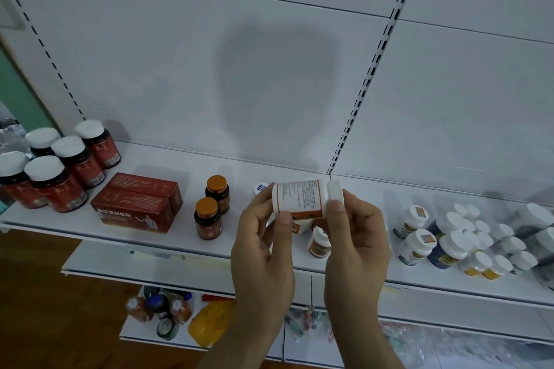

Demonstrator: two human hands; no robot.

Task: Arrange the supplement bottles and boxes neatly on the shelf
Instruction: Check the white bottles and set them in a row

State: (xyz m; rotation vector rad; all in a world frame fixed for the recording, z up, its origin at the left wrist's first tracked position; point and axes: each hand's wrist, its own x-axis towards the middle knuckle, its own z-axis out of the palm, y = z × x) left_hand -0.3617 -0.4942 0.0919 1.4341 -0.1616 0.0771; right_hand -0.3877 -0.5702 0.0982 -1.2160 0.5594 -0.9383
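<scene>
Hands (308, 244) – bottle (302, 198) sideways, cap right

Brown wooden floor (39, 293) at lower left, green wall strip (18, 93) beside the white slotted back panel (269, 54).

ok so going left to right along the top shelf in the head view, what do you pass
dark white-capped bottles → red boxes → two amber-capped bottles → white bottle held sideways by both hands → white-capped bottles with blue labels → small white bottles
</scene>
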